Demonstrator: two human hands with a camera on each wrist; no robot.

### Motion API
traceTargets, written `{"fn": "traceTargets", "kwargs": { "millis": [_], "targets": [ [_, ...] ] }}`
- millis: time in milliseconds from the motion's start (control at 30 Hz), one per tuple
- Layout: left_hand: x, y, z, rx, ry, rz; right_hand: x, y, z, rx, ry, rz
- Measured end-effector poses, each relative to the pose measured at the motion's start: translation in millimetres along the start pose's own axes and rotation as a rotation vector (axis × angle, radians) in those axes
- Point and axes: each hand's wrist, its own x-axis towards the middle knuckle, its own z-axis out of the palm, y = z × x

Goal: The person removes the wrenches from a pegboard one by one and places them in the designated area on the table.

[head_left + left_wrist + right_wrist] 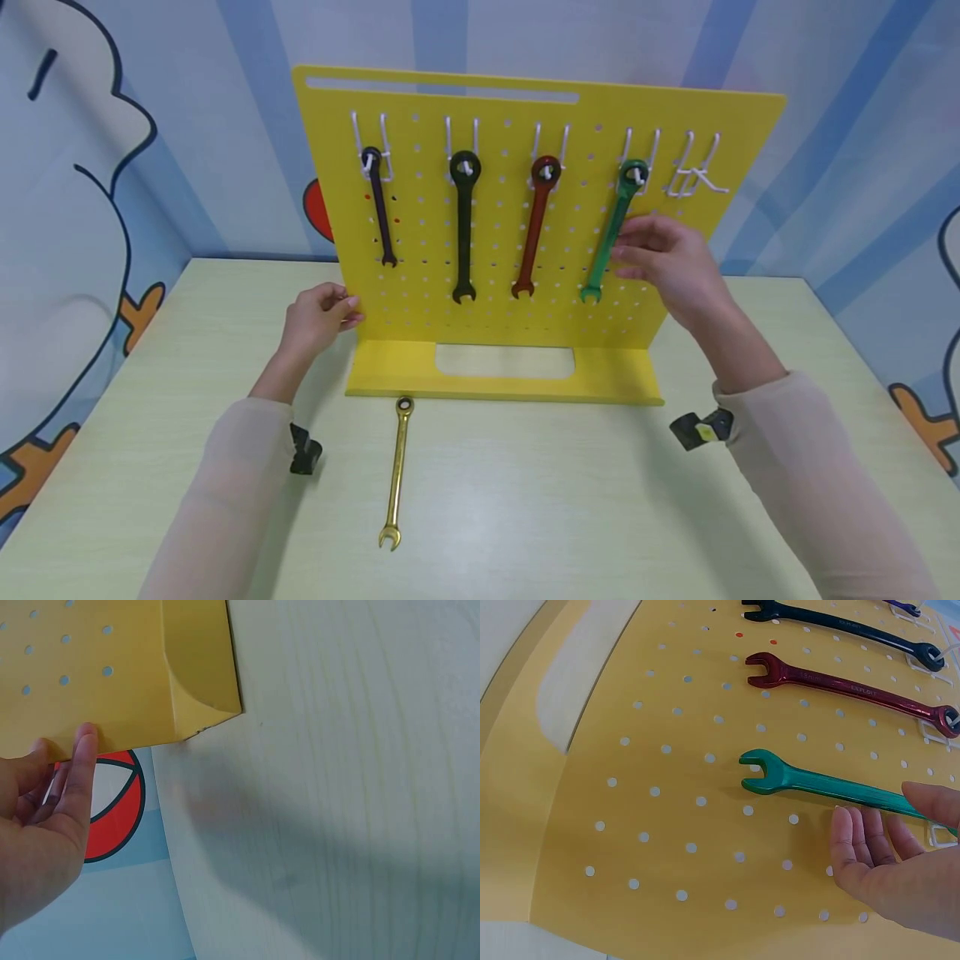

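Note:
A yellow pegboard (495, 321) stands upright, and my left hand (318, 317) grips its left edge low down; the left wrist view shows the fingertips (87, 733) over that edge. From its hooks hang a small dark purple wrench (381, 208), a black wrench (464, 229), a red wrench (536, 227) and a green wrench (611, 233). Beside the green wrench's shaft is my right hand (671, 262), its fingers loosely bent. In the right wrist view the thumb overlaps the shaft, and the other fingers lie just beside it. A gold wrench (397, 475) lies on the table.
At the board's right end, a white hook (693, 171) carries no wrench. The board's base (615, 375) rests on a pale wooden table (540, 500). Behind stands a blue striped wall (510, 33) with cartoon figures.

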Motion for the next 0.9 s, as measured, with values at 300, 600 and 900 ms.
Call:
{"fn": "traceTargets", "kwargs": {
  "millis": [300,600,900],
  "targets": [
    [-1.8,1.8,-2.6,0.007,-0.006,0.012,-1.7,-1,-2,-0.008,-0.024,0.018],
    [-2.3,2.9,-2.3,0.006,-0.006,0.011,-1.6,-1,-2,-0.074,-0.006,0.027],
    [8.6,-9.5,2.4,-0.009,0.046,0.000,-4.5,-4,-2,-0.122,0.000,0.037]
  ]
}}
